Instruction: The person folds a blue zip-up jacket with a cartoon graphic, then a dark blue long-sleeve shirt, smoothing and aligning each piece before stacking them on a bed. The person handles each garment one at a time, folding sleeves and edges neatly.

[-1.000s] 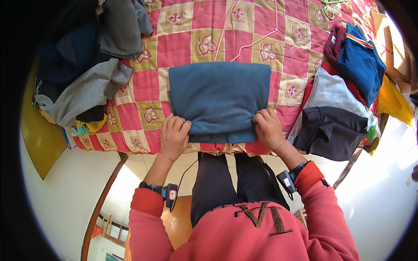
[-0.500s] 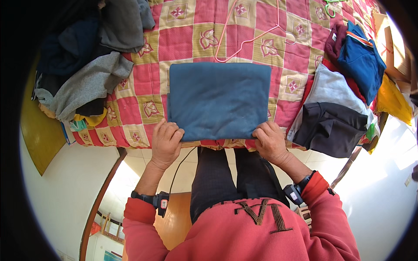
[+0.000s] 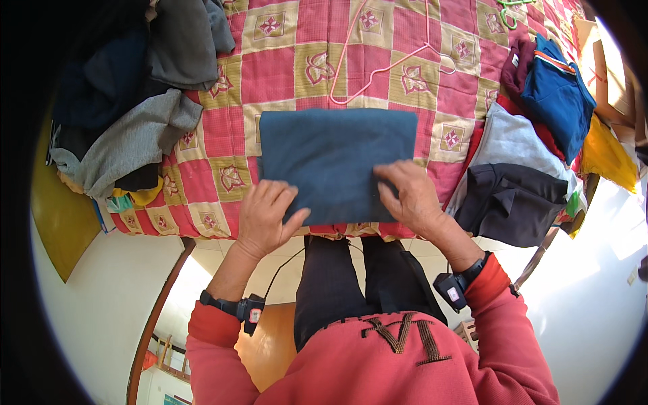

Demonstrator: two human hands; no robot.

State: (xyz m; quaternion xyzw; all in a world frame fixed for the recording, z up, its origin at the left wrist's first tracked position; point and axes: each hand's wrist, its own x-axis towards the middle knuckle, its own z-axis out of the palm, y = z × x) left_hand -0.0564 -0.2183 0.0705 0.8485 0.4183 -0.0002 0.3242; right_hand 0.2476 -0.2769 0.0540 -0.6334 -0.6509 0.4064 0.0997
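Note:
A dark blue garment (image 3: 331,158), folded into a flat rectangle, lies on the checked bedspread at the bed's near edge. Over its near left corner is my left hand (image 3: 268,212), fingers apart and thumb stretched out across the cloth. My right hand (image 3: 408,194) rests on the garment's right side, its fingers and thumb spread on the fabric. Neither hand grips the cloth. Just beyond the far edge of the garment lies a pink clothes hanger (image 3: 368,82).
Grey and dark clothes (image 3: 128,135) are heaped at the left. At the right, folded clothes include a dark garment (image 3: 516,202) and a blue one (image 3: 559,101). A green hanger (image 3: 509,15) lies at the far right of the checked bedspread (image 3: 273,64).
Both hands have let go of the garment's near corners and opened. The right hand has moved up and inward onto the cloth. The garment sits slightly lower in view.

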